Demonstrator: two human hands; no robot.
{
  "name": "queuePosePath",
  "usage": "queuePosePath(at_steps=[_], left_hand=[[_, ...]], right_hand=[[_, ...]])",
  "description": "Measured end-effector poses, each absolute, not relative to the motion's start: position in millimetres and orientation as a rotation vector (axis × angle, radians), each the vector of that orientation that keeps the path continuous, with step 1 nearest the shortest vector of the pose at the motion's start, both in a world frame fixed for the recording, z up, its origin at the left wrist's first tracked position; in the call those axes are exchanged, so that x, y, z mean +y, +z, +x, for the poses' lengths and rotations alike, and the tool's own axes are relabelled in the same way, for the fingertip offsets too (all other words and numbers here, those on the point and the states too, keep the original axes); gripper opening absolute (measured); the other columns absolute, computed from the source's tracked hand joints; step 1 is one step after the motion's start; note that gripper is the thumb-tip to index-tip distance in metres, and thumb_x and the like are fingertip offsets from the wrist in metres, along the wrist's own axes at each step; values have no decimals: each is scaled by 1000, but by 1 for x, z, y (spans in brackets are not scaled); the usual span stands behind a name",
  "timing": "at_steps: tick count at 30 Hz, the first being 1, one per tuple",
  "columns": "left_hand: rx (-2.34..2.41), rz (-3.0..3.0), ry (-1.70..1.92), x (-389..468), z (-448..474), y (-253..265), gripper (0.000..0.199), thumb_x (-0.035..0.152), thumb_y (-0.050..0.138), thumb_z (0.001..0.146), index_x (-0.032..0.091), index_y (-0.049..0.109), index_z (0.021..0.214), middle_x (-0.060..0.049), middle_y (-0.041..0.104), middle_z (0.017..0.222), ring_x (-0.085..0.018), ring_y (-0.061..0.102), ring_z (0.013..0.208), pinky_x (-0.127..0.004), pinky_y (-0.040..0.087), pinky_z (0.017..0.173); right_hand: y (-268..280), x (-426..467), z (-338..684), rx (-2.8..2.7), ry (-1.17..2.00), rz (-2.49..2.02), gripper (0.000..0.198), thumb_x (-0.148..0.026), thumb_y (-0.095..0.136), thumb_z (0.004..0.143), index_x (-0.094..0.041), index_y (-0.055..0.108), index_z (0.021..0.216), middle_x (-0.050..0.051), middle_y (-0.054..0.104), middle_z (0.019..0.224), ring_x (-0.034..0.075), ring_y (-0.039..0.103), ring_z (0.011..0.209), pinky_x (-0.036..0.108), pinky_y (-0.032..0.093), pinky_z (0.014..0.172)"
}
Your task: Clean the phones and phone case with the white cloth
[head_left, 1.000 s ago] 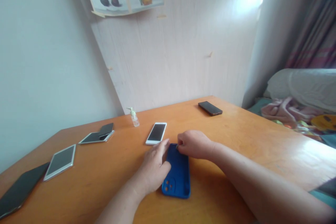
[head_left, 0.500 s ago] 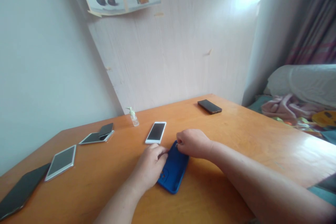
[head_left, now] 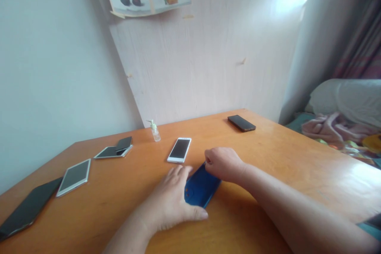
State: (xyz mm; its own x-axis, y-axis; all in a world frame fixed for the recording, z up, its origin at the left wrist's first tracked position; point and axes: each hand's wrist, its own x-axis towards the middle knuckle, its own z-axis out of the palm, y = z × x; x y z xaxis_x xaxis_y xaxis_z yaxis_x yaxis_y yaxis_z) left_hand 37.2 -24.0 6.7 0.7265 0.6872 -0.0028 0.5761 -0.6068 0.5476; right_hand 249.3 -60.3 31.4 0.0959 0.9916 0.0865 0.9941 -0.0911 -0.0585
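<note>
A blue phone case (head_left: 200,187) lies tilted on the wooden table between my hands, its hollow inner side and camera cutouts facing up. My right hand (head_left: 224,162) is closed on its far end, with the fingertips hidden. Around the near left end, my left hand (head_left: 174,198) is spread, thumb apart from the fingers; whether it touches the case's edge is hard to make out. Just beyond the left fingers lies a white phone (head_left: 179,149) with a dark screen.
On the left are a dark tablet-like slab (head_left: 31,206), a white tablet (head_left: 74,177) and another white device (head_left: 104,152) with a small dark phone (head_left: 124,143) on it. A pump bottle (head_left: 155,132) and a black phone (head_left: 241,123) stand farther back on the table (head_left: 282,158).
My left hand has opened from its closed grip and spread around the case's near end. The case has turned and tilted, with my right hand still at its far end. The view has shifted slightly.
</note>
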Motion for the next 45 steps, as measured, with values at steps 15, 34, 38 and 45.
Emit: queuePosePath(at_steps=[15, 34, 38, 45], left_hand=[[1104, 2291, 442, -27, 44, 6, 114, 60, 81, 51, 26, 31, 148, -14, 47, 141, -36, 47, 127, -42, 41, 101], [1065, 2314, 466, -28, 50, 2, 109, 57, 82, 50, 24, 37, 143, -14, 49, 141, -35, 49, 125, -42, 42, 100], [1072, 2337, 432, -28, 51, 6, 109, 59, 81, 50, 23, 37, 143, -15, 46, 143, -36, 45, 129, -42, 39, 102], [1033, 2388, 470, -27, 52, 5, 94, 59, 81, 49, 24, 48, 131, -13, 54, 132, -35, 52, 119, -41, 44, 96]], right_hand=[[28, -60, 245, -2042, 32, -2242, 19, -28, 50, 82, -22, 68, 87, 7, 72, 89, 22, 65, 81, 27, 35, 60], [25, -64, 246, -2142, 207, -2109, 16, -31, 53, 80, -23, 66, 87, 2, 70, 83, 17, 60, 73, 25, 29, 56], [30, -62, 254, -2002, 73, -2312, 16, -28, 52, 79, -20, 65, 83, 4, 69, 81, 18, 58, 72, 26, 27, 56], [28, -66, 257, -2135, 258, -2125, 11, -28, 56, 76, -20, 63, 78, 1, 65, 75, 14, 53, 66, 24, 28, 56]])
